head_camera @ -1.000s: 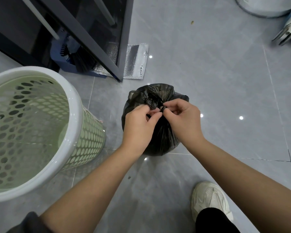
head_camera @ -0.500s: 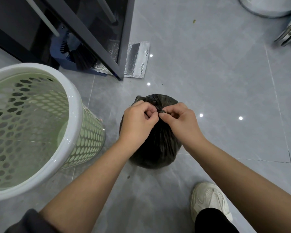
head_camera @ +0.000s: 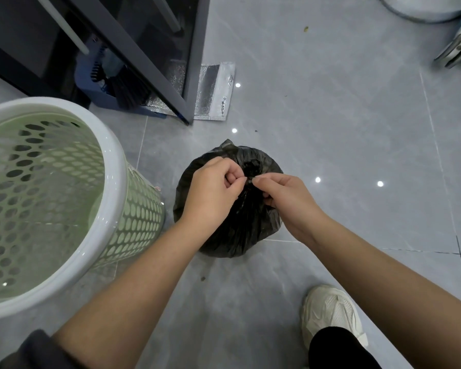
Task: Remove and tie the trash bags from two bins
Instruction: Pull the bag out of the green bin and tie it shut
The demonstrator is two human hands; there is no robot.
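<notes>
Beside the bin [head_camera: 117, 182] — left hand [head_camera: 210, 194] and right hand [head_camera: 288, 202] pinch the black bag [head_camera: 241, 235].

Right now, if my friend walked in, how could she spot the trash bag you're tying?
Find the big pale green bin with holes and a white rim, standing on the grey tiled floor. Just right of it sits the trash bag, with the left hand and right hand pinching its gathered top. It is the only black, crinkly, round bundle there.

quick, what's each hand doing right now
Left hand: pinching the gathered top of the black trash bag.
Right hand: pinching the same gathered top.
</notes>
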